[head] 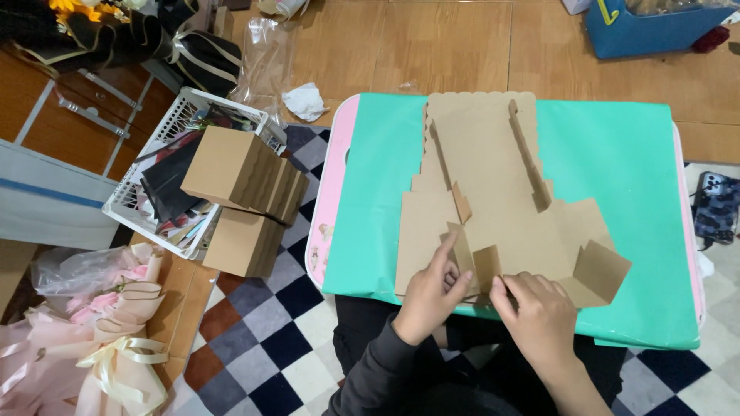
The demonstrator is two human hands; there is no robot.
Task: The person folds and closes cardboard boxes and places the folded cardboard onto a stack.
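Two hands work the near edge of a flat, matte brown cardboard box blank (493,192). Left hand (432,296) pinches a small upright flap; right hand (539,312) presses down with fingers curled together, fingertips hidden. Blank lies on a smooth green sheet (624,162) covering a pink-edged table (331,192). Folded boxes (247,181) stack far left.

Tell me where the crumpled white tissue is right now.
In the head view, the crumpled white tissue lies on the wooden floor at upper left of centre, just beyond the green table's far left corner, beside the white plastic basket.
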